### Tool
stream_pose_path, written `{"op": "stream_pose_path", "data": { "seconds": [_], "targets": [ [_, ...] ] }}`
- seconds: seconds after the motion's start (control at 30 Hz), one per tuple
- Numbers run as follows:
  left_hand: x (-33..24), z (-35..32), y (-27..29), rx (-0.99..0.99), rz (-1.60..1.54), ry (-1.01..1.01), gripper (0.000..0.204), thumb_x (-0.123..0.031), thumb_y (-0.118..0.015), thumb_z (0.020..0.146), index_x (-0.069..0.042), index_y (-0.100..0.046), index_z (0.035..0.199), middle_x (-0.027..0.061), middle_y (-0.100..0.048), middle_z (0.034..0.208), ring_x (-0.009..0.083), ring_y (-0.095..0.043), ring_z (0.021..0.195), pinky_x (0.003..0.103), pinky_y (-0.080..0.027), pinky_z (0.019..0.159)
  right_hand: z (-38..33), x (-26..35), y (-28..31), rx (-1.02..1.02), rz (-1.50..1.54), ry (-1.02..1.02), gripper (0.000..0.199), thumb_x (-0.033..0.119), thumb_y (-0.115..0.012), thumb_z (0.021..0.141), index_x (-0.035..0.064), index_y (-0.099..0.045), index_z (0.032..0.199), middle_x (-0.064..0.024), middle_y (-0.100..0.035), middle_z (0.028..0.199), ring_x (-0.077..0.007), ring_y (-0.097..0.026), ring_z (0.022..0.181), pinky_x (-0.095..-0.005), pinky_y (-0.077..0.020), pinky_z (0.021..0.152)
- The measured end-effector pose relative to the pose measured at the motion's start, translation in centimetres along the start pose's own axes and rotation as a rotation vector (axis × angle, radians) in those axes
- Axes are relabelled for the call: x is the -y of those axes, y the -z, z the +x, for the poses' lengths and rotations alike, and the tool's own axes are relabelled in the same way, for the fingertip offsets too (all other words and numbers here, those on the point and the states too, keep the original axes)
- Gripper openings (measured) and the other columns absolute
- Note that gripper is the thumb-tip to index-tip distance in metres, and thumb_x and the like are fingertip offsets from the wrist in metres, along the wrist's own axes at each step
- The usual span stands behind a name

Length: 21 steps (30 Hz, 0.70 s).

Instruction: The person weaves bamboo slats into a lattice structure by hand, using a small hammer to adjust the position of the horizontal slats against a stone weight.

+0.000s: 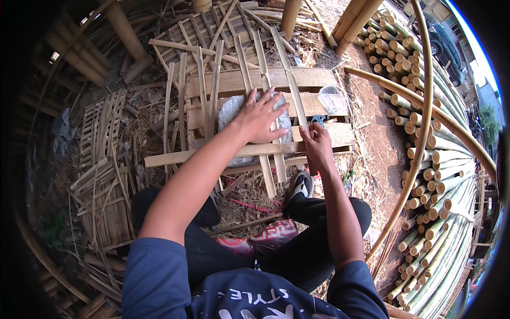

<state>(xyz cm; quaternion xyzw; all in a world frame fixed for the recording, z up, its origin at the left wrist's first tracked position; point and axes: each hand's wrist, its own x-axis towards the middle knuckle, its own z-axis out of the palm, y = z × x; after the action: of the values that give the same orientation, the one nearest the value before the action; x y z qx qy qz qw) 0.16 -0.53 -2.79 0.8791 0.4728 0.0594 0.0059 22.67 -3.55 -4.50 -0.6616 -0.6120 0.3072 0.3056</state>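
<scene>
Nearest to the person, the right hand (317, 142) is curled with its fingers pressed together around a small blue-handled tool (319, 119), only the tip of which shows, so I cannot tell exactly what kind it is. It rests at the right edge of the woven bamboo strips (265, 106). Just beside it, a little farther, the left hand (260, 118) lies flat with the fingers spread wide, pressing the strips down on a grey stone block (229, 114) and on the wooden planks (319, 80) under them. The long upright strips run away from the person with a small lean to the left, their far ends over the planks. One cross strip (212, 154) lies nearly level from left to right, close under the hands. In my judgement the strips may spring up or slide out of the weave if the flat hand lifts, because they are thin, stiff and only loosely interlaced. The split edges look sharp and may cut the spread fingers, and the tool could slip toward the left hand, since the two hands are very near. Farther to the right, stacked bamboo poles (425, 149) lie well apart
</scene>
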Motion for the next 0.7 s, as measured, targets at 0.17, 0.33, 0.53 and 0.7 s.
{"op": "stream_pose_path", "data": {
  "seconds": [0.17, 0.33, 0.53, 0.7],
  "targets": [
    [0.2, 0.0, -0.2, -0.004, 0.003, 0.003, 0.078, -0.067, -0.039, 0.094, -0.016, -0.035, 0.154, 0.0154, -0.022, 0.163, 0.0331, -0.014, 0.152, 0.06, -0.008, 0.121, -0.1, 0.4, 0.1, -0.04, -0.023, 0.039, 0.038, 0.034, -0.072, 0.089, -0.0019, -0.062, 0.082, -0.0142, -0.06, 0.065, -0.0227, -0.056, 0.059, -0.0376, -0.0456, 0.059],
    [0.4, 0.3, 0.0, 0.054, -0.078, 0.019, 0.096, -0.084, -0.025, 0.088, -0.017, -0.03, 0.156, 0.0147, -0.019, 0.164, 0.0331, -0.012, 0.152, 0.061, -0.005, 0.121, 0.1, 0.0, 0.1, -0.046, -0.018, 0.046, 0.039, 0.034, -0.072, 0.089, -0.0033, -0.063, 0.082, -0.0155, -0.062, 0.067, -0.0233, -0.058, 0.061, -0.0369, -0.0471, 0.061],
    [0.6, 0.1, 0.8, 0.125, 0.004, -0.02, 0.127, -0.101, -0.031, 0.066, -0.013, -0.025, 0.157, 0.0181, -0.015, 0.164, 0.0351, -0.007, 0.153, 0.061, -0.003, 0.121, 0.1, 0.3, 0.2, -0.031, 0.028, 0.04, 0.04, 0.034, -0.072, 0.088, -0.0037, -0.064, 0.082, -0.0146, -0.062, 0.065, -0.0218, -0.057, 0.059, -0.0354, -0.0469, 0.06],
    [0.3, 0.0, 0.9, 0.12, -0.037, -0.031, 0.128, -0.099, -0.041, 0.064, -0.011, -0.025, 0.157, 0.0201, -0.015, 0.163, 0.0356, -0.006, 0.153, 0.061, -0.002, 0.121, 0.2, -0.2, 0.0, -0.041, -0.048, 0.064, 0.039, 0.034, -0.073, 0.088, -0.0033, -0.064, 0.081, -0.015, -0.062, 0.065, -0.0238, -0.06, 0.058, -0.0361, -0.0484, 0.06]
  ]
}}
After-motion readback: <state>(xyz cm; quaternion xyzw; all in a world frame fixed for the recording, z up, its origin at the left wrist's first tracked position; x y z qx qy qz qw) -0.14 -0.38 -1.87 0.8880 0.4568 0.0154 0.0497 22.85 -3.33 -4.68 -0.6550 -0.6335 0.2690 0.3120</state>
